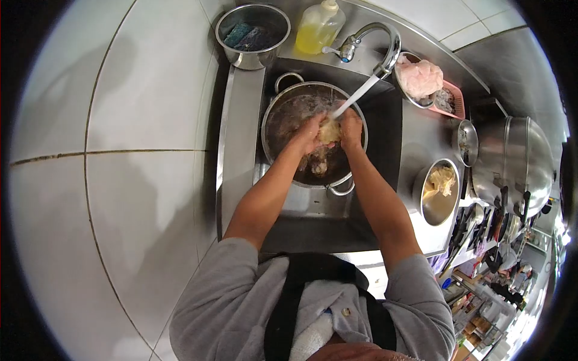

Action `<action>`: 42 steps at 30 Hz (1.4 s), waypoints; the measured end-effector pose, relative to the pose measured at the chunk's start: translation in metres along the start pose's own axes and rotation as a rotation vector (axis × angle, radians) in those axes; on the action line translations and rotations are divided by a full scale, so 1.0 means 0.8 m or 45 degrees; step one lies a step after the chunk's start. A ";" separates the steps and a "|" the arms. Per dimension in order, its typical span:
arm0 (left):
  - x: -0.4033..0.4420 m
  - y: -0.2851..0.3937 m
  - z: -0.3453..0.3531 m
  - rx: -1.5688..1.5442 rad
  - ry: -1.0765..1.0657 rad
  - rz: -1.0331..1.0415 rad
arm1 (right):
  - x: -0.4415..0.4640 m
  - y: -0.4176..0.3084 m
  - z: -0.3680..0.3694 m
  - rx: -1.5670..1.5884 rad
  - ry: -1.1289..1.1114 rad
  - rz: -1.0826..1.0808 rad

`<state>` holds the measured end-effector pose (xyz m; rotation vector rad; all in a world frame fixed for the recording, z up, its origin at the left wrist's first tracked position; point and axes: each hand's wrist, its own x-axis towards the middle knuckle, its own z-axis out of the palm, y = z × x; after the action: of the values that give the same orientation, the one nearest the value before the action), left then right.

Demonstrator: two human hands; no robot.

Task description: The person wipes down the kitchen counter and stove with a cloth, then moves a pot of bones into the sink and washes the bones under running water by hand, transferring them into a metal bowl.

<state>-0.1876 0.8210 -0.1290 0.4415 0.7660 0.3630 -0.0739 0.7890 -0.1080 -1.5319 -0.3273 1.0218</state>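
Observation:
Both hands are over a large two-handled metal pot [269, 135] in the sink, under the running faucet [392, 54]. Between them they hold a pale yellowish piece of food [329, 131]. My left hand [309, 133] is closed round its left side, and my right hand [351, 127] is curled at its right side. The water stream falls right where the hands meet. Brownish, foamy water fills the pot, with a lumpy piece [319, 168] showing at the surface below the hands.
Around the sink [385, 174] stand a metal bowl with scrubbers [248, 59], a yellow soap bottle [317, 29], a bowl with pink material [419, 78], a pink basket [459, 100], a bowl with pale yellow pieces [435, 210], a small bowl [466, 143] and a large steel pot [512, 165].

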 end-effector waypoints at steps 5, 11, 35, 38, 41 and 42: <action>0.028 -0.016 -0.005 -0.047 0.218 0.328 | -0.039 0.022 0.020 -0.959 0.246 -0.916; 0.027 -0.031 -0.011 -0.446 0.090 0.252 | 0.019 0.014 -0.017 0.403 -0.313 0.070; -0.015 -0.004 0.003 -0.318 0.097 0.766 | -0.036 0.006 0.023 0.026 -0.502 -0.128; -0.006 -0.010 -0.002 -0.254 0.096 0.791 | -0.042 -0.007 0.024 0.235 -0.501 0.022; -0.004 -0.011 0.000 -0.087 0.167 0.875 | -0.034 -0.007 0.021 0.367 -0.426 0.089; -0.003 -0.013 0.000 0.002 0.211 0.911 | -0.032 -0.005 0.020 0.362 -0.413 0.079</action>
<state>-0.1880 0.8107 -0.1331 0.6890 0.7502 1.0766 -0.0992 0.7825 -0.0927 -1.1264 -0.3445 1.3098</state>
